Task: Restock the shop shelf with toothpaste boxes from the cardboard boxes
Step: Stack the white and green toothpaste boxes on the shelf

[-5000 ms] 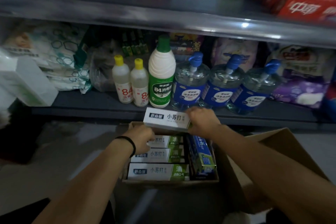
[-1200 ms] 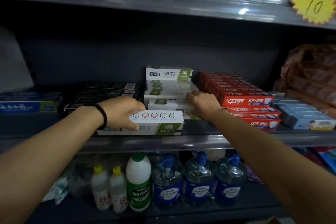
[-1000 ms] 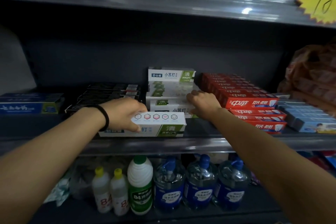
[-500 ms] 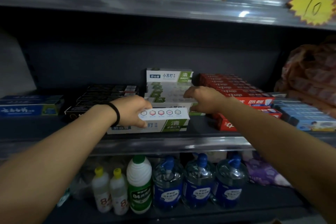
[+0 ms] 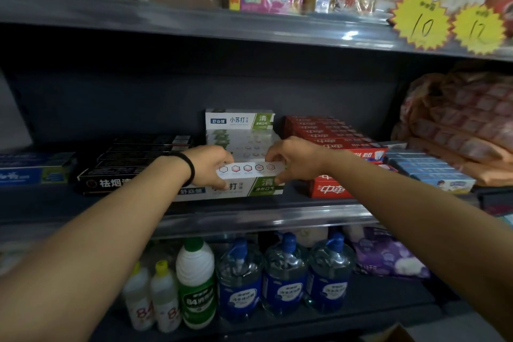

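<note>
1. Lighting: dim overall; shelf recess point(image 5: 166, 97) in deep shadow.
2. Glare: bright spot on upper shelf edge point(image 5: 349, 35) at 1 o'clock.
3. Distortion: wide-angle bowing, soft blur at periphery.

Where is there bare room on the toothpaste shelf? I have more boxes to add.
Bare shelf runs along the front edge before the black boxes and blue box. It is crowded from the white-green box in both hands rightward through the red boxes.

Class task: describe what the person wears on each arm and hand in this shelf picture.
Both forearms are bare, with no sleeves in view and no gloves. The left hand has a thin black band round its wrist. The right hand and its wrist carry nothing.
</note>
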Tool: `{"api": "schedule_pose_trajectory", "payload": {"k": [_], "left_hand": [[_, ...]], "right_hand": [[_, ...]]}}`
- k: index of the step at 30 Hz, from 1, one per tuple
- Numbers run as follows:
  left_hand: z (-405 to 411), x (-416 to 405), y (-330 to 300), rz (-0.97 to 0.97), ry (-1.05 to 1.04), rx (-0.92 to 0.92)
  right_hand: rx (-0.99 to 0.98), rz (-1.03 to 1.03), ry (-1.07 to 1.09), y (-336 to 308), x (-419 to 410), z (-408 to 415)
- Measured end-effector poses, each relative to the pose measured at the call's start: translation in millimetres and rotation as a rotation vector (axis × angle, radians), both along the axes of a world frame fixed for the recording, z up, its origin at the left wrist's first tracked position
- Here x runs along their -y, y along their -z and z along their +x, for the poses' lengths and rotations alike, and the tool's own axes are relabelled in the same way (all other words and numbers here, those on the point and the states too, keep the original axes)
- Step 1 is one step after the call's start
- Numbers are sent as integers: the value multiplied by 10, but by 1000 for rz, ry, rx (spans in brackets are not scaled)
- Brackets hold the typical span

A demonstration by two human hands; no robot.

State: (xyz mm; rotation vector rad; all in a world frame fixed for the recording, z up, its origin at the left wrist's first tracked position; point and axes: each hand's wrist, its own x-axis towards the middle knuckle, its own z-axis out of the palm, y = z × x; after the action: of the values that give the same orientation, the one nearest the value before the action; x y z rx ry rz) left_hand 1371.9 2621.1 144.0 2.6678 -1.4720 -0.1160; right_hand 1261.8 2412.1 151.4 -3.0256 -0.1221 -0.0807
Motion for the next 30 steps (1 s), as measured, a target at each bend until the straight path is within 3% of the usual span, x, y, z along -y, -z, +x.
{"api": "schedule_pose_trajectory", "payload": {"k": [11, 21, 30], "left_hand": [[285, 284, 224, -15, -9, 15], [654, -17, 185, -2, -36, 204], [693, -44, 205, -45, -87, 199]], "right_hand": [[-37, 26, 97, 233, 372, 232], [51, -108, 105, 309, 479, 383], [63, -79, 139, 359, 495, 465]]}}
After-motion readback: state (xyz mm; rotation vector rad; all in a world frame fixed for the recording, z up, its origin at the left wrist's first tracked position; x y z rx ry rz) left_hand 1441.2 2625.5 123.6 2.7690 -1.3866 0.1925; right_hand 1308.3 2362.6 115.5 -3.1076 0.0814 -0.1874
